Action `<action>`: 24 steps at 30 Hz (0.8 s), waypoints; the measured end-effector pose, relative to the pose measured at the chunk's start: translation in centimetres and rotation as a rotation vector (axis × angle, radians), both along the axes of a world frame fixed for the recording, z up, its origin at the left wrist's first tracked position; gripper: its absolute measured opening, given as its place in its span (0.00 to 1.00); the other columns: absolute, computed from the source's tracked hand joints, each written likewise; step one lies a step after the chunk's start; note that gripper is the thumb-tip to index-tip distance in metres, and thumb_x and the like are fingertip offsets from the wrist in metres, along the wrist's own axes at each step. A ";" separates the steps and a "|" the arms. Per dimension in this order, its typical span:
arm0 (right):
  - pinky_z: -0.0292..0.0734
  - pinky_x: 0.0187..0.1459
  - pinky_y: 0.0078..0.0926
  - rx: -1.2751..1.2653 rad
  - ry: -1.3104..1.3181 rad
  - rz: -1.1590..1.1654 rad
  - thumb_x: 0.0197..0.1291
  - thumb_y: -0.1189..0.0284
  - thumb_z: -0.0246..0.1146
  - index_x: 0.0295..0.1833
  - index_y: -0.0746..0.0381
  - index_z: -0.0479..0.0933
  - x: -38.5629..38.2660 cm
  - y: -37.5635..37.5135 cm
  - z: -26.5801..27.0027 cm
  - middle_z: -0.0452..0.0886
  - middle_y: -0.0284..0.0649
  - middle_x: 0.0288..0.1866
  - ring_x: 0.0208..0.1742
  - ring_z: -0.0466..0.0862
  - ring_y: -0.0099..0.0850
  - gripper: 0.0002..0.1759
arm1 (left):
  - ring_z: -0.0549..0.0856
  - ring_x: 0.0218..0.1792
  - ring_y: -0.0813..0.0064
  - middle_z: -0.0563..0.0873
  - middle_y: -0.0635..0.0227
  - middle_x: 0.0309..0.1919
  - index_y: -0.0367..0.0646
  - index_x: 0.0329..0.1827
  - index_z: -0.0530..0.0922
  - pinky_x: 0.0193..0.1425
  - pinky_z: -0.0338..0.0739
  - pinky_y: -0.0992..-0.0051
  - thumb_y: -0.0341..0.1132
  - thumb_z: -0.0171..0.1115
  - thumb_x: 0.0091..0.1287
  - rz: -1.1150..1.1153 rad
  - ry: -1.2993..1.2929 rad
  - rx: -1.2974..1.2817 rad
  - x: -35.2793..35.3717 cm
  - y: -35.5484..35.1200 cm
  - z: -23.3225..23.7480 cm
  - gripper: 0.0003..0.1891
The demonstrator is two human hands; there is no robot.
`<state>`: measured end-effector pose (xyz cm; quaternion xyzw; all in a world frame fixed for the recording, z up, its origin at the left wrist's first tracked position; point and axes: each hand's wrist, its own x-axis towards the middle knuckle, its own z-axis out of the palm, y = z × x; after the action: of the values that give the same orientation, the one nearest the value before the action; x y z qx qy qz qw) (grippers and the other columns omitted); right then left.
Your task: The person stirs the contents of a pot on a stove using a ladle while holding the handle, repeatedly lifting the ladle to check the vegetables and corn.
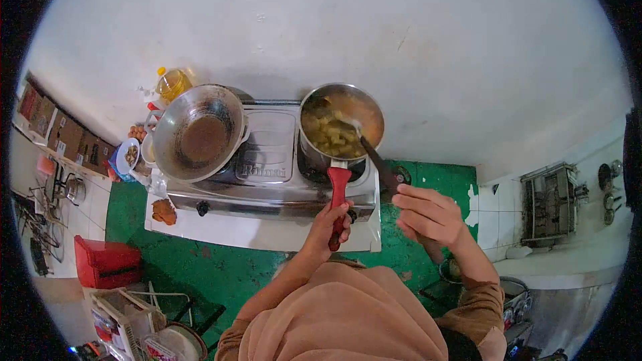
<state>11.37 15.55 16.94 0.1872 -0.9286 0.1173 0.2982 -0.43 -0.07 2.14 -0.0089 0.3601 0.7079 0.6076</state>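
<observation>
The pot (pixel 313 155) sits on the right burner of a two-burner stove (pixel 267 155), with yellowish chunks of food (pixel 331 135) lying in liquid inside it. The left hand (pixel 334 222) is wrapped around the pot's red handle (pixel 338 184), fingers closed tight on its lower end. That grip likely steadies the pot against the push of the spoon, and it holds the hand well away from the hot metal. The right hand (pixel 428 217) is clamped on the top of the spoon (pixel 374 155), its fingers curled together over the dark handle. The spoon slants down so that its bowl rests among the chunks near the pot's right wall, and the long handle seems to let the hand stay clear of the pot's mouth. On the left burner an empty wok (pixel 172 127) leans toward the camera with brown residue in its base. A bottle of oil (pixel 172 83) stands against the wall just behind the wok, within reach. The stove rests on a white slab (pixel 234 230) above a green floor (pixel 167 254), and a red box (pixel 105 262) sits low on the left.
</observation>
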 end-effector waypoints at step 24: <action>0.76 0.52 0.34 -0.303 -0.223 -0.150 0.51 0.79 0.65 0.43 0.61 0.76 -3.4 2.9 -6.3 0.80 0.42 0.49 0.50 0.81 0.38 0.12 | 0.71 0.14 0.80 0.73 0.72 0.20 0.42 0.49 0.71 0.15 0.62 0.82 0.42 0.59 0.64 0.027 -0.017 0.024 0.1 0.0 -0.9 0.16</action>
<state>7.97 18.41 10.59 0.0563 -0.9391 0.2529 0.2259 -0.31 -0.02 1.25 -0.0125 0.3463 0.7202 0.6010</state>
